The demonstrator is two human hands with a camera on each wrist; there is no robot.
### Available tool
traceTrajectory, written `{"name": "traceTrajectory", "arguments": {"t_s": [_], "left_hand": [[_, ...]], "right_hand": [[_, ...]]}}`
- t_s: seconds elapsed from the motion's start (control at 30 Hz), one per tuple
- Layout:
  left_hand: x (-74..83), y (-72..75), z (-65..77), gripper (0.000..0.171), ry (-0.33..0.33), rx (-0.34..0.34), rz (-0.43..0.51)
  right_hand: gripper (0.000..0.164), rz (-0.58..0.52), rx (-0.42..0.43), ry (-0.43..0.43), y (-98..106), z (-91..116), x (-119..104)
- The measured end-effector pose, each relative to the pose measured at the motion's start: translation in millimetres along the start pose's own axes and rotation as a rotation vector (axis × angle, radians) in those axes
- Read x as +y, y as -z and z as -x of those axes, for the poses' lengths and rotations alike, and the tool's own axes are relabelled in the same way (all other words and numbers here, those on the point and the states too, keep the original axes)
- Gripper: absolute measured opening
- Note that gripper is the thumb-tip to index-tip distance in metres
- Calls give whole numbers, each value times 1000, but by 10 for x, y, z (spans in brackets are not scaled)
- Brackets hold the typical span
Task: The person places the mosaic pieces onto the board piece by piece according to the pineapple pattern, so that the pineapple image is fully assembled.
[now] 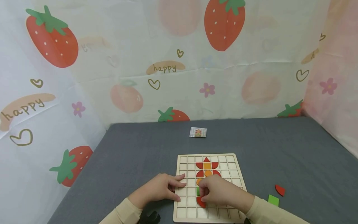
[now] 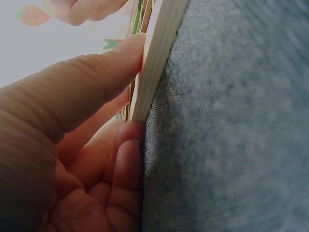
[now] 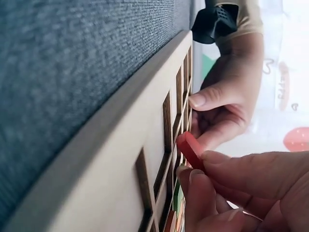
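A wooden grid board (image 1: 184, 213) lies flat on the grey cloth. My left hand (image 1: 163, 188) rests at its left edge, thumb and fingers apart, the fingertips touching the rim. Between thumb and fingers, my right hand (image 1: 221, 190) pinches a red quarter-circle piece (image 3: 191, 151), tilted over the lower middle cells. Just beyond it a green piece (image 1: 198, 191) and an orange piece (image 1: 199, 181) sit in the grid, partly covered by that hand. Farther up are an orange circle (image 1: 208, 173), an orange square (image 1: 207, 165), a red triangle (image 1: 206, 159) and several red quarter-circles.
To the right of the board lie a loose red quarter-circle (image 1: 280, 190) and a green square (image 1: 273, 200). A small pattern card (image 1: 198, 132) is behind the board. Printed curtains (image 1: 179, 93) stand along the table's back and sides.
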State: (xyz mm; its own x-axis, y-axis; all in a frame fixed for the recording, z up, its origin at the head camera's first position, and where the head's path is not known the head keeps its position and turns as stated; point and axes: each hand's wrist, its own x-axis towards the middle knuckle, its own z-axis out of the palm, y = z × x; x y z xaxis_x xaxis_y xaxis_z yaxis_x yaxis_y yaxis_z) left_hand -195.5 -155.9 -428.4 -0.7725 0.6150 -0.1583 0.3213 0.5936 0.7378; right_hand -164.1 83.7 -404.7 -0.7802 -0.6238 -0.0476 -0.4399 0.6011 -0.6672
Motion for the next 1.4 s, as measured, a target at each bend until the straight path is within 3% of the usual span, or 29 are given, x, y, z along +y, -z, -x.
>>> {"name": "traceTrajectory", "arguments": {"t_s": [0.63,0.87,1.13,1.4], "left_hand": [[-2,13,-5,52,3,4,-16],[-9,13,-9,52,-3,-6,-17],[0,13,-6,53,-3,-1,-2],[-2,8,-8,53,-1,1,-7]], "right_hand": [[23,64,-5,-44,-34,-24,-35],[19,52,0,-9,24,11,2],[23,31,-61,45,34,43,46],[22,54,-26,44,-3,27,28]]}}
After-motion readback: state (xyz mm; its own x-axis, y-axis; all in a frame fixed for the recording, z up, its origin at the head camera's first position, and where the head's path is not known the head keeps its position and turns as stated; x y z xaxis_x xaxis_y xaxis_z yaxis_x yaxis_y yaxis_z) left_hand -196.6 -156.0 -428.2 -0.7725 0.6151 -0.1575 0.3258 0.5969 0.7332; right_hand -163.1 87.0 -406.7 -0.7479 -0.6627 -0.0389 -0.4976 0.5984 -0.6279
